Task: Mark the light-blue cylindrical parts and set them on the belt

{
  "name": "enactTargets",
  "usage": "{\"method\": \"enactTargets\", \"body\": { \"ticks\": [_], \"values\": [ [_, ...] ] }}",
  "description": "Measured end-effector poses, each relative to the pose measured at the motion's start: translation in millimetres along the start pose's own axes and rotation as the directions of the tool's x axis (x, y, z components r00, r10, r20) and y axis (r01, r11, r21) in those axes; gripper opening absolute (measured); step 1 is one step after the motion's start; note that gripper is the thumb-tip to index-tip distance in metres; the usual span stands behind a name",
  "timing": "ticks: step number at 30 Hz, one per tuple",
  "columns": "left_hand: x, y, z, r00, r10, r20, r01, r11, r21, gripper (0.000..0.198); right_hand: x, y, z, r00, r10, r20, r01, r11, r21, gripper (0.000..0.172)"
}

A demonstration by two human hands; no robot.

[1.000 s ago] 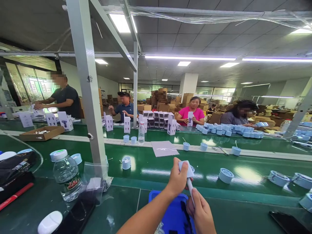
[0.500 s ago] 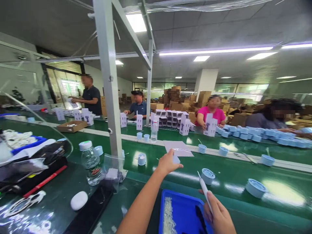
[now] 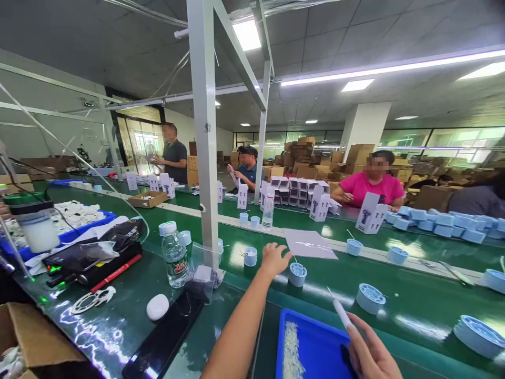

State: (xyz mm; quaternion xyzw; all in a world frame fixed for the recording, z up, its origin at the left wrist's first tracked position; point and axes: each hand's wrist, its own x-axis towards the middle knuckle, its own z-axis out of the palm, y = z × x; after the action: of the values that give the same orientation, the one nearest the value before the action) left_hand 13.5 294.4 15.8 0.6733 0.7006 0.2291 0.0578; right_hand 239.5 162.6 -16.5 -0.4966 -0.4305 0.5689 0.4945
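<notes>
My left hand point(image 3: 274, 260) reaches out over the green conveyor belt point(image 3: 410, 289), holding nothing I can see. Just beyond its fingertips, apart from them, stands a round pale-blue plastic spool point(image 3: 297, 274). My right hand point(image 3: 371, 350) grips a slim white tube point(image 3: 342, 313) at the lower right. Under that hand lies a blue plastic tray point(image 3: 307, 342) with a strip of white granules point(image 3: 291, 350) inside. More pale-blue spools point(image 3: 371, 298) stand on the belt to the right.
A metal post point(image 3: 203, 126) rises left of my arm. A water bottle point(image 3: 174, 261), white oval case point(image 3: 158, 307) and black phone point(image 3: 163, 337) lie on the dark bench. Co-workers point(image 3: 371, 184) work along a farther belt with white boxes point(image 3: 370, 212) and stacked blue parts point(image 3: 445, 226).
My hands have moved apart, and the left no longer holds the small white piece it held a second ago. The view has swung left, and the right hand has dropped lower.
</notes>
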Motion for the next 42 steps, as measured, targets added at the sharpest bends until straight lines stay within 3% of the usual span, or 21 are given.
{"method": "enactTargets", "body": {
  "ticks": [3,6,10,13,16,19,27,36,42],
  "values": [
    [0,-21,0.1,0.963,-0.249,-0.104,0.259,0.961,0.100,0.047,3,4,0,0.997,-0.067,-0.030,0.065,0.996,-0.064,0.063],
    [-3,-35,-2.6,0.934,-0.356,-0.006,0.349,0.913,0.209,0.037,2,7,0,0.979,-0.177,-0.101,0.161,0.976,-0.147,0.050],
    [0,-36,-7.8,0.939,-0.330,0.099,0.295,0.919,0.261,0.034,-5,4,4,0.929,-0.335,-0.158,0.301,0.931,-0.207,0.042],
    [9,-29,-5.1,0.923,-0.264,0.280,0.187,0.944,0.273,0.031,-5,4,9,0.907,-0.411,-0.090,0.393,0.904,-0.171,0.042],
    [16,-21,0.4,0.880,-0.187,0.438,0.071,0.961,0.269,0.047,-1,9,12,0.910,-0.414,0.007,0.410,0.897,-0.164,0.042],
    [17,-14,1.3,0.848,-0.159,0.507,0.016,0.962,0.274,0.064,1,14,12,0.916,-0.392,0.080,0.400,0.898,-0.183,0.041],
    [13,-5,-2.9,0.831,-0.177,0.527,0.017,0.956,0.294,0.068,-6,11,15,0.919,-0.323,0.223,0.373,0.897,-0.236,0.029],
    [12,1,0.3,0.814,-0.170,0.555,-0.005,0.954,0.301,0.070,-5,12,16,0.915,-0.324,0.240,0.381,0.889,-0.254,0.026],
    [10,2,1.2,0.829,-0.144,0.540,-0.005,0.964,0.265,0.072,-6,9,14,0.892,-0.396,0.220,0.450,0.827,-0.337,0.025]
  ]
}}
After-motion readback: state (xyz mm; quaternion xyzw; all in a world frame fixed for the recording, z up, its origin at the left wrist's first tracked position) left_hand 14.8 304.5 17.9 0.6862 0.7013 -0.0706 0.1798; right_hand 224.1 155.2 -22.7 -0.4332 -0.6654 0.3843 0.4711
